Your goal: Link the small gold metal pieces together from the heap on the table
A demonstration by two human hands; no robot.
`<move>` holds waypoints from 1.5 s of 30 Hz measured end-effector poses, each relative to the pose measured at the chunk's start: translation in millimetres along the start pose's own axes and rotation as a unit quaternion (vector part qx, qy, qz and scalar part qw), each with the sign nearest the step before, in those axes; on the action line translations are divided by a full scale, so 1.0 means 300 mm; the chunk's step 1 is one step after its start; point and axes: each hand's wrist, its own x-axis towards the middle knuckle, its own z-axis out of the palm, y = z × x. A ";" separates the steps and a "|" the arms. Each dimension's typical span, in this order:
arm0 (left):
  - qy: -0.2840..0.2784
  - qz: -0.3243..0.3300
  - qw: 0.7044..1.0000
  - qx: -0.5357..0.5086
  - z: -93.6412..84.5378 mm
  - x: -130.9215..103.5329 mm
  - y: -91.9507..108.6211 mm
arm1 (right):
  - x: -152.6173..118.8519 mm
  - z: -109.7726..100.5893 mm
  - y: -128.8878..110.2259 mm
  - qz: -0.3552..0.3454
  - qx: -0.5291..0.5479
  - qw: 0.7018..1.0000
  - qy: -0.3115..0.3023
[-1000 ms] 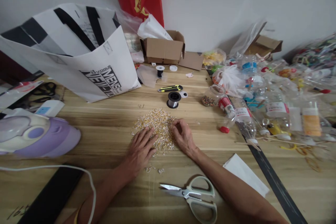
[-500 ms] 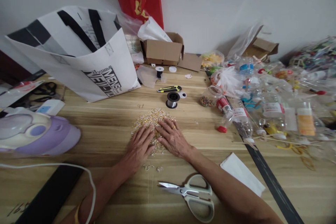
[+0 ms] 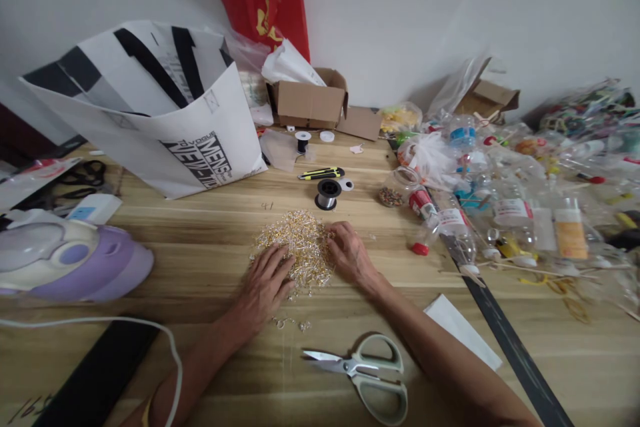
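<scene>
A loose pile of small gold and silver metal pieces (image 3: 306, 250) lies on the wooden table (image 3: 210, 230). My left hand (image 3: 265, 278) rests on the pile's lower left side, palm down with its fingers spread. At the right edge of the pile is my right hand (image 3: 351, 255), its fingers bent and drawn together; whatever they may hold is hidden. Just below the pile lie a few loose rings and a small cluster of metal pieces (image 3: 305, 325). Scissors with pale green handles (image 3: 367, 367) lie in front, between my forearms.
Behind the pile are a wire spool (image 3: 327, 194) and a yellow-black cutter (image 3: 321, 173). A white bag (image 3: 200, 133) and a purple appliance (image 3: 107, 260) stand left. Plastic bottles (image 3: 510, 207) crowd the right, near a folded white sheet (image 3: 463, 330). A cardboard box (image 3: 310, 103) sits behind.
My right hand has moved right, off the top of the pile to its edge, and its fingers have curled in. My left hand has stayed nearly in place. The view has shifted slightly.
</scene>
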 end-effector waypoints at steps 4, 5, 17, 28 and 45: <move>-0.004 0.003 1.000 0.008 0.006 -0.005 -0.005 | 0.043 -0.013 0.014 -0.026 -0.107 0.993 -0.050; -0.003 0.002 1.000 0.010 0.008 -0.006 -0.005 | 0.061 -0.019 0.015 -0.031 -0.139 0.988 -0.065; -0.007 0.005 1.000 0.016 0.006 -0.007 -0.004 | 0.207 -0.016 0.013 -0.013 -0.266 0.945 -0.192; 0.005 -0.009 0.999 -0.050 -0.018 0.017 0.009 | 0.188 -0.070 0.051 0.023 -0.181 0.962 -0.203; 0.053 -0.028 0.996 -0.060 -0.030 0.104 0.044 | 0.058 -0.067 0.010 0.007 0.022 0.995 -0.097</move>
